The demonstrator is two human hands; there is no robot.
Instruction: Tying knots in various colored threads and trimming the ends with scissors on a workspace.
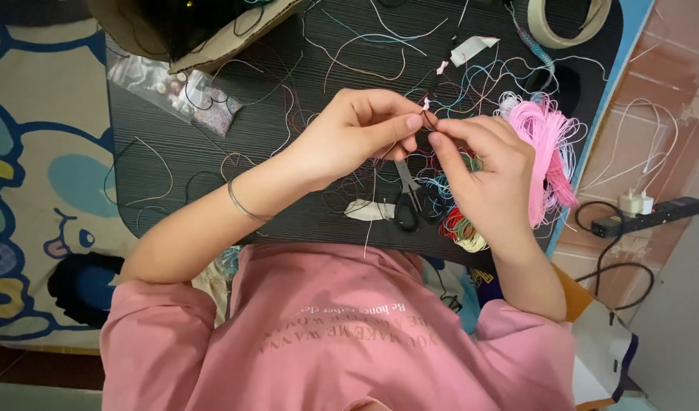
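I hold a thin dark red thread with a tiny pink piece at its top (pixel 426 104) between both hands, above the middle of the dark ribbed surface (pixel 212 152). My left hand (pixel 349 137) pinches it between thumb and forefinger, closed narrow on the strand. My right hand (pixel 482 164) meets it from the other side, fingertips (pixel 438 138) nearly touching the left thumb, also closed on the thread.

I judge the thread almost weightless, limp and easy to lose: it bends under its own weight and slips unless pinched with the pads close to the working point. It likely frays or snaps if pulled hard, so a short, light pinch near the pink piece suits it best.

Directly below the hands lie black-handled scissors (pixel 408 207) among loose coloured thread ends. A bundle of pink thread (pixel 547 137) lies just beside my right hand. A roll of beige tape (pixel 566 23) sits at the far edge. A clear plastic bag of small beads (pixel 178 91) lies well apart to the left, near a cardboard box (pixel 212 46).
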